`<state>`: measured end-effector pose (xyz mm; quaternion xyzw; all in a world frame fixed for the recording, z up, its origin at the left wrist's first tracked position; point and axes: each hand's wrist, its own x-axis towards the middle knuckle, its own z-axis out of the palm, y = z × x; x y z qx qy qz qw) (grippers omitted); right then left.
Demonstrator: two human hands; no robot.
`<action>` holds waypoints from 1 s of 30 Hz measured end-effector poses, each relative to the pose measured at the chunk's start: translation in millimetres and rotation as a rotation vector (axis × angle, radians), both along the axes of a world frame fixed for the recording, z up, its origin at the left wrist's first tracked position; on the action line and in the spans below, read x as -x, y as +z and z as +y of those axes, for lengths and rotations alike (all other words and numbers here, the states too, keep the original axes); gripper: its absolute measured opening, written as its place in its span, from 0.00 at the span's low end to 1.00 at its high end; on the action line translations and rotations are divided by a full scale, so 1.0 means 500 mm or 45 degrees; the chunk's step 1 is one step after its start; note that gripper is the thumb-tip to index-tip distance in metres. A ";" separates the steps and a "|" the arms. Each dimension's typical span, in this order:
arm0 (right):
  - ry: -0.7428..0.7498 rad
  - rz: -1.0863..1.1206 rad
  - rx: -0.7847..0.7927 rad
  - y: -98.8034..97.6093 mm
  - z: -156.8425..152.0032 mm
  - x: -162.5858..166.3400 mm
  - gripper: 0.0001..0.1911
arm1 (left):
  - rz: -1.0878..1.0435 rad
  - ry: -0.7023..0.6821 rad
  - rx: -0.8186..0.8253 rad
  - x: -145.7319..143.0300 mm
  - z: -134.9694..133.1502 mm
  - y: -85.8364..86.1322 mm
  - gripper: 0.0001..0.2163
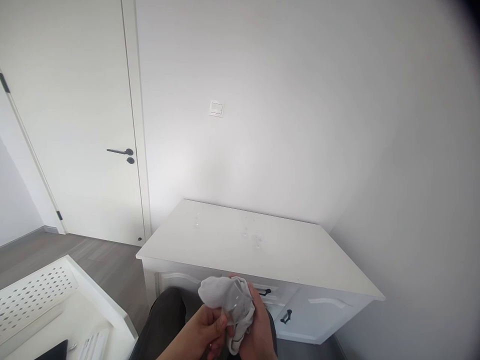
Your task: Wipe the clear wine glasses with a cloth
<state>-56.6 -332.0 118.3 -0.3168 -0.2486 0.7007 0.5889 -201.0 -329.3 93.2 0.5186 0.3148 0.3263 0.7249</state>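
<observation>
A light grey cloth (pixel 216 292) is bunched up between my two hands, in front of the white cabinet and above my lap. My left hand (pixel 210 325) is closed, its thumb and fingers pinching the cloth's lower left side. From the right, my right hand (pixel 260 320) curls around the bundle, its fingers partly hidden behind the cloth. A clear, shiny thing (pixel 237 299) glints among the folds; its kind cannot be made out. Several small clear, glossy things or wet spots (pixel 257 241) show on the cabinet top (pixel 292 255).
Black handles (pixel 287 316) stick out from the cabinet front. To the lower left stands a white piece of furniture with a perforated panel (pixel 37 295), a dark flat object (pixel 54 351) on it. Behind are a closed door (pixel 75 115) and a wall switch (pixel 216 108). My knees are below.
</observation>
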 end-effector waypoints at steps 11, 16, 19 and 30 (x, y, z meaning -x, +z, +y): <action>-0.136 -0.304 -0.077 -0.092 -0.023 0.027 0.26 | -0.101 0.587 0.165 -0.033 -0.013 -0.015 0.28; -0.128 -0.385 -0.191 -0.084 -0.026 0.031 0.26 | -0.008 0.652 -0.043 -0.035 -0.003 -0.032 0.21; -0.079 -0.388 -0.194 -0.085 -0.021 0.023 0.28 | 0.001 0.730 -0.052 -0.034 -0.006 -0.028 0.23; 0.122 -0.464 -0.206 -0.095 -0.040 0.003 0.33 | -0.076 0.521 -0.075 0.014 0.021 0.063 0.28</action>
